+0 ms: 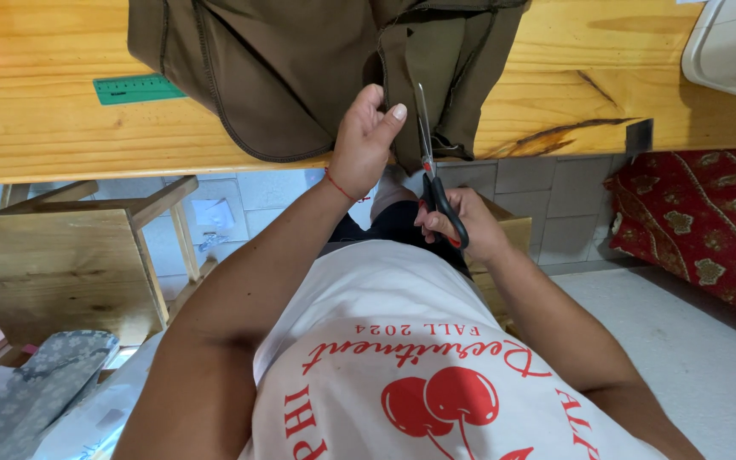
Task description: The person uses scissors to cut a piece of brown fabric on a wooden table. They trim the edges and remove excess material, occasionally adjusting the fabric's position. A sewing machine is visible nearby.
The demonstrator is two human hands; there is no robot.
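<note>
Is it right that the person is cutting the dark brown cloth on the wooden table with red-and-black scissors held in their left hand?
Not quite. The head view shows the red-and-black scissors in the right hand. The left hand holds the dark brown cloth on the wooden table.

Single head-worn camera looks steeply down, close over the wooden table (61, 128) edge and the wearer's torso
</note>
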